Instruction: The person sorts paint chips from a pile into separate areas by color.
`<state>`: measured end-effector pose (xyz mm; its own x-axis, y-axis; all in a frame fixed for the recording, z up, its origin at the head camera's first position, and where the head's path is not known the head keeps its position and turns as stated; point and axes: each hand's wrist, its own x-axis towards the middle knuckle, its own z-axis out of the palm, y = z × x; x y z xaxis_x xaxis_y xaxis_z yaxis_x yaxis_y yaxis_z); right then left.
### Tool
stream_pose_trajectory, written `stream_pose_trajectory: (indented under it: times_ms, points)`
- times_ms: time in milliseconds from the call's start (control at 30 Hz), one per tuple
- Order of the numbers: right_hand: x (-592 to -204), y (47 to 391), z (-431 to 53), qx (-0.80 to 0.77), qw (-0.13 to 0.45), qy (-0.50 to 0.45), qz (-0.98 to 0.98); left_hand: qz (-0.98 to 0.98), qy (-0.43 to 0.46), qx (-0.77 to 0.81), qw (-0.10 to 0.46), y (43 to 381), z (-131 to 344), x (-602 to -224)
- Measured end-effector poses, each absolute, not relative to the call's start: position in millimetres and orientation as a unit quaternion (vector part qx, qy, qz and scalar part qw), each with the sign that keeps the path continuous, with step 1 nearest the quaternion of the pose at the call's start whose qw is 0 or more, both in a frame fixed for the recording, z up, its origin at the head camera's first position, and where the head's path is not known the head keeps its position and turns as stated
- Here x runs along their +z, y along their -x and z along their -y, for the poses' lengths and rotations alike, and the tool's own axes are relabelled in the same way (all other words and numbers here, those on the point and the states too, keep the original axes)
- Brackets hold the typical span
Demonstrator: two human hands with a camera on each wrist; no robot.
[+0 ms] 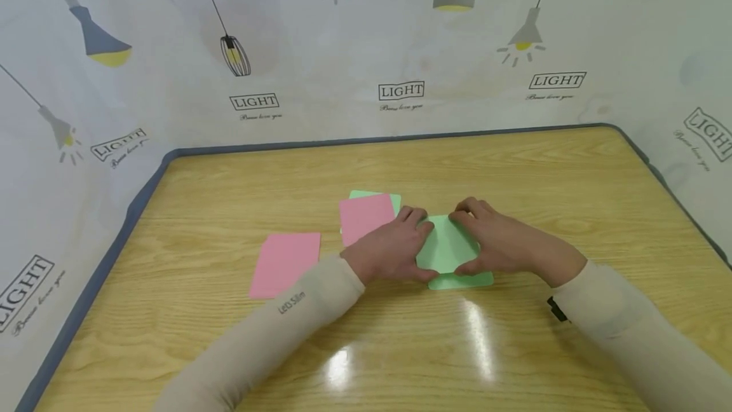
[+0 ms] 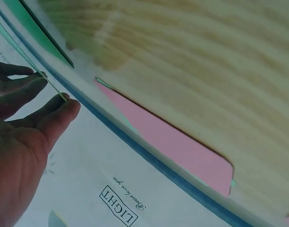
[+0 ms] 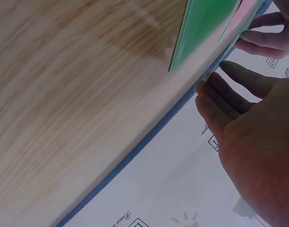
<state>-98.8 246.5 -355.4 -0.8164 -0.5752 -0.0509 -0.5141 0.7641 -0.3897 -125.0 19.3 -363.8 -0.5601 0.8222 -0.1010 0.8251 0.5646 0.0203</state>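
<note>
Both hands hold one light green card (image 1: 447, 248) by its opposite sides. My left hand (image 1: 396, 248) pinches the left side, thumb at the near corner; in the left wrist view the fingertips (image 2: 69, 106) meet the card's thin edge. The right side is gripped between thumb and fingers of my right hand (image 1: 499, 240). Below the held card, more green card (image 1: 462, 281) lies on the table, its near edge showing; the right wrist view shows this lower green card (image 3: 201, 35) as well. The held card is raised above it.
Left of the hands, a pink card (image 1: 366, 213) overlaps green card, partly behind the left hand. Farther left lie slightly offset pink cards (image 1: 288, 262). The wooden table (image 1: 515, 342) has a blue-grey border, with a lamp-patterned sheet (image 1: 332, 94) behind it.
</note>
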Motion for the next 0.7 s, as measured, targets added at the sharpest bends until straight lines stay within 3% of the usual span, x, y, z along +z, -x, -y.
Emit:
stream_pose_trajectory:
  times_ms: [700]
  points:
    - [-361.5,98.2,-243.9,-0.131,0.093,0.312,-0.936,-0.872,-0.481,-0.087,0.006,117.0,-26.1,-374.1]
